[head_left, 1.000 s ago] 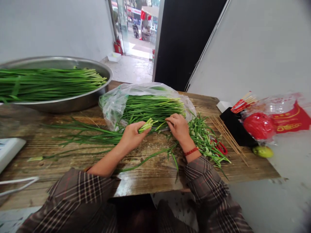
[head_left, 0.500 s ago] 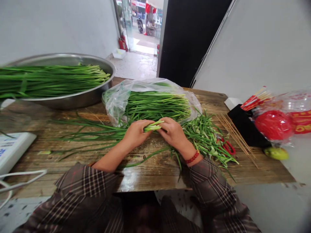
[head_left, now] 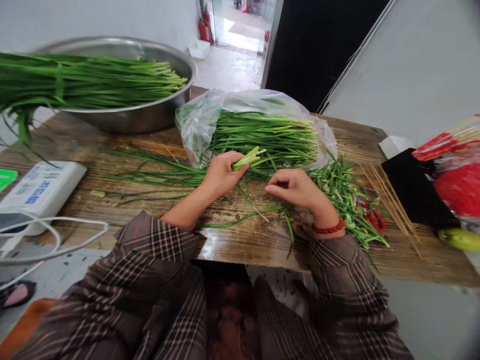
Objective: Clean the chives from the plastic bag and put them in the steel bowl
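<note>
My left hand point(head_left: 224, 173) is wrapped round a small bunch of green stalks point(head_left: 249, 158), whose pale ends point right while the leaves trail left over the table. To its right, apart from the bunch, my right hand point(head_left: 294, 187) has its fingers curled in a pinch; whether anything thin is between them is too small to tell. Behind both hands, a clear plastic bag point(head_left: 330, 137) holds a thick bundle of green stalks point(head_left: 266, 135). Loose trimmed leaves point(head_left: 337, 185) are heaped beside my right hand.
A steel basin point(head_left: 142, 117) with long stalks stands back left. A white box point(head_left: 48, 187) and cables lie at the left. Red-handled scissors point(head_left: 375, 220), thin wooden sticks point(head_left: 393, 210) and a black container point(head_left: 416, 190) are at the right.
My right hand has come away from the bunch and moved right, while my left hand still holds it. The view has tilted down and shifted left.
</note>
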### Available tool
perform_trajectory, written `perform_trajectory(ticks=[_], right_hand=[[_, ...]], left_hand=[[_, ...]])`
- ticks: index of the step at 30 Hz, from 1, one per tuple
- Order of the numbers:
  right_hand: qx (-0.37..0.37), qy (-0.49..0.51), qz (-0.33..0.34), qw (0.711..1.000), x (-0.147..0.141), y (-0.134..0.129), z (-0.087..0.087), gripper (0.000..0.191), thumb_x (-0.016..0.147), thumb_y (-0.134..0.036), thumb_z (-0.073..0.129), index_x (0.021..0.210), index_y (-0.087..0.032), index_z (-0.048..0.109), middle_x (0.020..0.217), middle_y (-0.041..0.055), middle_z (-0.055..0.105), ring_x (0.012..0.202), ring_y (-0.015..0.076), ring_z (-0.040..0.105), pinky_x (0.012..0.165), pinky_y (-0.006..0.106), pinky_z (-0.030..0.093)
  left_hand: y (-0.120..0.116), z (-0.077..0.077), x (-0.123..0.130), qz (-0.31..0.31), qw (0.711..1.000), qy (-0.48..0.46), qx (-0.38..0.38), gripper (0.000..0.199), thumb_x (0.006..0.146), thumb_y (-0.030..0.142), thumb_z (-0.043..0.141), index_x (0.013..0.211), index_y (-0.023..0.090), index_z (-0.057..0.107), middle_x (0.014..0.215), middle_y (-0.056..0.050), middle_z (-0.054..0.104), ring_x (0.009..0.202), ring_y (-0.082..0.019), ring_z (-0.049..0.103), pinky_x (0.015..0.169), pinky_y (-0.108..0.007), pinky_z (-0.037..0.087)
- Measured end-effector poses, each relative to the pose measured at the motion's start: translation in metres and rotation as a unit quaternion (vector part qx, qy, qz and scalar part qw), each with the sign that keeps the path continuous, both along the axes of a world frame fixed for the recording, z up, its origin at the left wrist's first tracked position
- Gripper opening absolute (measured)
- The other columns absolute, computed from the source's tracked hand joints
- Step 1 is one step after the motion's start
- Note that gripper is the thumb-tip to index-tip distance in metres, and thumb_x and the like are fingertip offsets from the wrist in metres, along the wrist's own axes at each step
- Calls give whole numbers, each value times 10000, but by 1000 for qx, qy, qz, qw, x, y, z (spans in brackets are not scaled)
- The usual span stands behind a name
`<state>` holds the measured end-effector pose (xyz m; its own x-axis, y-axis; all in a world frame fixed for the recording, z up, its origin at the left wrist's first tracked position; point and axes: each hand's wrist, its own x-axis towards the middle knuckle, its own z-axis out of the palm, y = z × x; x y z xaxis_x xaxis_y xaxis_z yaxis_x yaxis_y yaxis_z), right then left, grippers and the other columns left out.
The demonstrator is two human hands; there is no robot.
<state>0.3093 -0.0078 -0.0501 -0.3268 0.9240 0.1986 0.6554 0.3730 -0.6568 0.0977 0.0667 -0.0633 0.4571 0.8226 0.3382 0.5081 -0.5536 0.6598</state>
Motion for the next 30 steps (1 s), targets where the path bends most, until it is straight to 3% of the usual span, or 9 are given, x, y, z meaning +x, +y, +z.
perform_trajectory(ticks=[2,6,11,16,21,30], right_hand=[[-31,-51,47,997,-13,-4,-1,228,823,-380,665,703,-188,684,660,-10,637,603,104,531,587,251,355],[-33,-132,78,988,-31,-10,-4,197,748,-365,750,695,-195,665,663,-17,608,580,98,486,546,249,293],[-8,-175,47,983,-34,-11,-4,58,767,-154,650,736,-203,657,730,-3,630,619,114,500,571,257,298],[28,-90,-22,995,-26,-6,-1,95,839,-183,571,807,-188,661,767,21,656,675,137,546,621,260,351],[82,19,-72,994,-16,1,-2,104,862,-243,597,857,-173,673,775,23,665,702,139,575,656,252,405],[128,-44,-58,989,-14,1,-5,103,860,-267,630,903,-194,688,816,44,652,760,172,590,698,293,423]], left_hand=[[-1,2,0,-2,1000,-4,3,240,867,318,535,789,133,667,774,-22,636,744,-152,548,717,-257,403],[-5,5,-1,-10,1000,-17,4,228,871,299,533,795,128,664,795,-25,642,759,-150,550,736,-253,407],[-9,10,-1,-40,999,-15,-6,223,876,305,540,825,136,676,842,-33,665,809,-158,575,767,-251,419],[-10,6,0,-118,993,-5,-13,201,856,284,558,891,147,702,913,-55,704,876,-179,608,802,-266,429],[-7,1,0,-143,989,10,-40,173,841,271,562,812,153,685,788,-25,675,757,-150,595,699,-240,412],[-6,-4,1,-134,991,-18,-1,162,833,249,594,724,143,651,724,-17,583,720,-136,542,661,-239,382]])
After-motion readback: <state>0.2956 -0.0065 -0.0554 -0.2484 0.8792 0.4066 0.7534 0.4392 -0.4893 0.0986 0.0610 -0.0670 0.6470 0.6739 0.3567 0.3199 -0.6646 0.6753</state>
